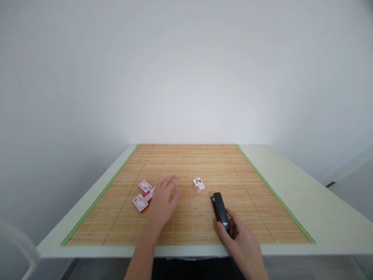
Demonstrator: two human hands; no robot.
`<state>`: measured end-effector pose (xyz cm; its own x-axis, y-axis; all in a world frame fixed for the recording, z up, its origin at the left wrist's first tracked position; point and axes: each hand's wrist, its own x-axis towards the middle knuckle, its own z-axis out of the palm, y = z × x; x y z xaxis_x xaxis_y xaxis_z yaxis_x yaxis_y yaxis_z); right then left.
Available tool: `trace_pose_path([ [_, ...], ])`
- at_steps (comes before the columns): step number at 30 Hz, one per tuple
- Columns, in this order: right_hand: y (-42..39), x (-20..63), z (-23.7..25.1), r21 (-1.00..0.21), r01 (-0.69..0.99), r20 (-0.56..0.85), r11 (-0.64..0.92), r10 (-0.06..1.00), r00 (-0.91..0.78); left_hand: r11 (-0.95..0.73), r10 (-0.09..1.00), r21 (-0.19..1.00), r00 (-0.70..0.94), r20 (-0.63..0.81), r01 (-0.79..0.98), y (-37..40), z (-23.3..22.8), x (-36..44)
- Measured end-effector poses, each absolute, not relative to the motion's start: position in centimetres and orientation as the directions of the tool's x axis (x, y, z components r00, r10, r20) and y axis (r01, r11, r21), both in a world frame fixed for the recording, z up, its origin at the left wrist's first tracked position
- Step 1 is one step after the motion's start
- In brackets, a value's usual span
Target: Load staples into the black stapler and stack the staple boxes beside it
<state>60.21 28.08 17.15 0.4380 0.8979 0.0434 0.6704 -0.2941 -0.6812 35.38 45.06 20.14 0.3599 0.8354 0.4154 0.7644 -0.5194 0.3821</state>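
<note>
A black stapler (220, 209) lies on the bamboo mat (186, 163), right of centre. My right hand (241, 243) grips its near end. My left hand (163, 202) hovers over the mat with fingers spread, blurred, holding nothing. It is right beside three small red-and-white staple boxes (143, 194) and partly covers one of them. A further small white box (198, 184) sits alone on the mat between my two hands, a little farther away.
The mat has green edging (100, 194) and lies on a pale table (320, 202) that stands against a white wall. A whitish curved object (17, 241) shows blurred at the lower left, off the table.
</note>
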Motion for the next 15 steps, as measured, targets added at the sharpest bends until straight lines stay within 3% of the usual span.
trace_pose_path([
  [2,28.1,60.2,17.2,-0.688,0.666,0.048,-0.29,0.897,0.44,-0.642,0.764,0.409,0.499,0.408,0.649,44.4,20.7,39.9],
  [5,28.1,60.2,17.3,-0.691,0.665,0.046,-0.284,0.901,0.432,-0.687,0.726,0.437,0.576,0.375,0.581,44.1,20.1,44.5],
  [9,28.1,60.2,17.5,-0.684,0.669,0.038,-0.291,0.902,0.431,-0.637,0.77,0.461,0.531,0.353,0.617,45.6,18.5,43.8],
  [15,28.1,60.4,17.6,-0.651,0.701,0.027,-0.29,0.915,0.403,-0.518,0.854,0.434,0.41,0.322,0.737,49.7,18.0,35.4],
])
